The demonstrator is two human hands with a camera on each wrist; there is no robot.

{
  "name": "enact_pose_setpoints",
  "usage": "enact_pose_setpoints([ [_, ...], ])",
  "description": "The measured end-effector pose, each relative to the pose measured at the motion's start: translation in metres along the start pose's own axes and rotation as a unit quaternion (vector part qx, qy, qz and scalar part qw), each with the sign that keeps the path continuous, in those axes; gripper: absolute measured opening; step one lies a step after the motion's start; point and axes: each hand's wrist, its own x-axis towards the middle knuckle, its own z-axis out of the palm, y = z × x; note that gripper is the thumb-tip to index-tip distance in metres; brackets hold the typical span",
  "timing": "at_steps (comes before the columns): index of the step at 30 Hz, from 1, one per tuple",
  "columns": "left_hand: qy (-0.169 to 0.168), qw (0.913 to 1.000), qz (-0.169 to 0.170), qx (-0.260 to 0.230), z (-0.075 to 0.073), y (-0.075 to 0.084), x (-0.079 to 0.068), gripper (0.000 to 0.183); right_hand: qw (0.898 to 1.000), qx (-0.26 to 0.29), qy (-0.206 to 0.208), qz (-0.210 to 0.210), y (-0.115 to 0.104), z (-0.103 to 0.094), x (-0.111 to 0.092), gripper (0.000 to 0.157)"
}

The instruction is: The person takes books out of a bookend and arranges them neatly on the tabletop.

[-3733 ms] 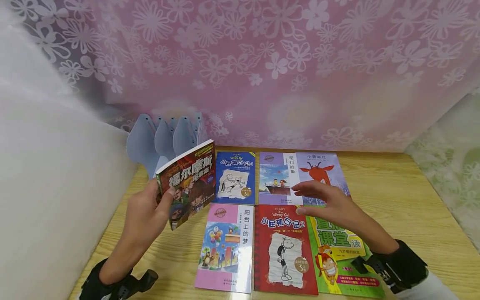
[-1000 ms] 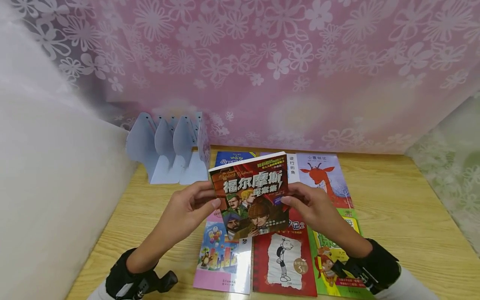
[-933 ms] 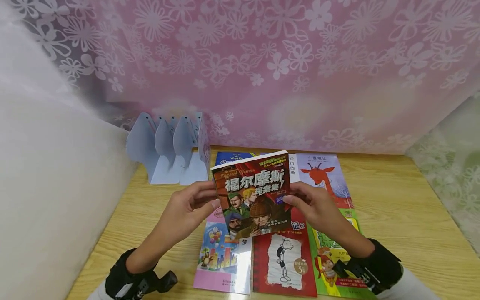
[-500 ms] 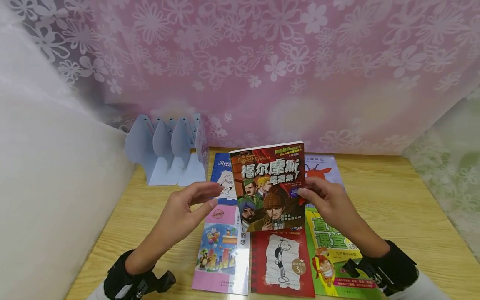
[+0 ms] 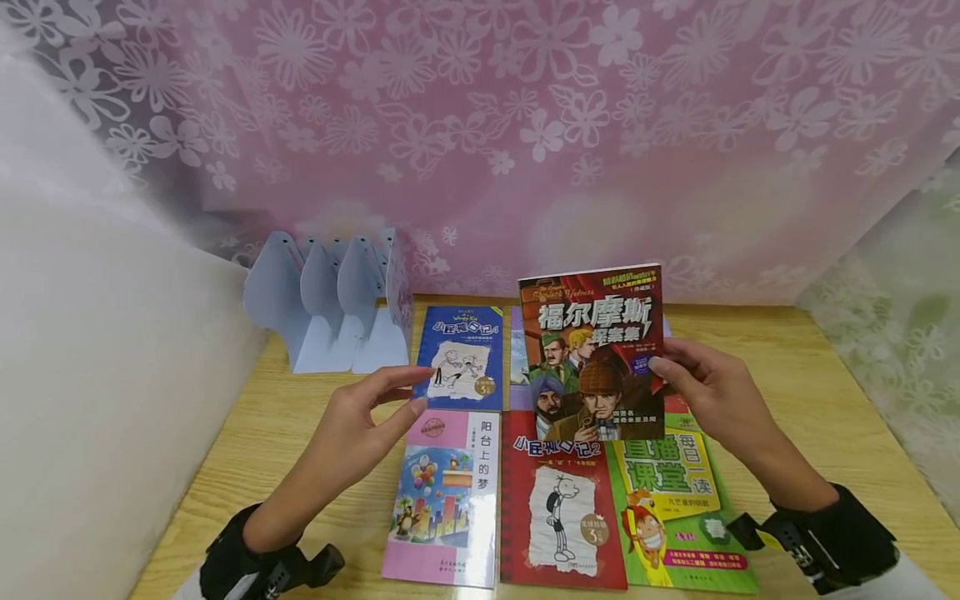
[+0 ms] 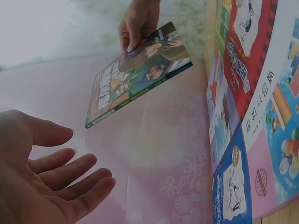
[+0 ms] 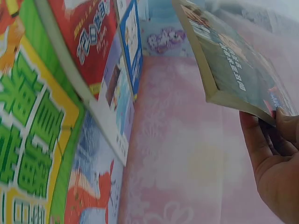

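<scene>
My right hand (image 5: 720,396) pinches the right edge of a dark red paperback book (image 5: 596,354), thumb on the front cover. The book is held up, cover facing me, above the laid-out books, hiding much of the two purple ones behind. In the right wrist view the same book (image 7: 233,60) shows its page edge, the fingers beneath it. My left hand (image 5: 363,425) hovers apart from it, fingers extended and holding nothing, near the blue book (image 5: 459,358) and the pink book (image 5: 442,500). The left wrist view shows that hand (image 6: 60,172) with its palm bare.
A pale blue bookend rack (image 5: 330,308) with several upright dividers stands at the back left of the wooden table (image 5: 847,400). A red book (image 5: 562,525) and a green book (image 5: 682,517) lie in the front row. A pink flowered curtain (image 5: 525,167) hangs behind.
The paperback passed from my left hand to both hands, then to the right alone. My left hand let go; my right carried the book rightward and up, uncovering the blue book.
</scene>
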Motion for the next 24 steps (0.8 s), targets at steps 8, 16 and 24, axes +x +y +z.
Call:
enact_pose_setpoints([
  [8,0.018,0.9961,0.028,0.082,0.002,-0.012,-0.003,0.042,0.999,-0.017,0.027,0.031,0.022,-0.025,0.0,0.038],
  [16,0.039,0.9888,0.068,0.127,0.0,-0.029,-0.009,0.046,0.996,-0.016,0.043,0.076,0.045,-0.046,0.0,0.044],
  [24,0.038,0.9787,0.109,0.169,0.003,-0.042,-0.013,0.051,0.992,-0.004,0.06,0.108,0.068,-0.061,0.002,0.049],
])
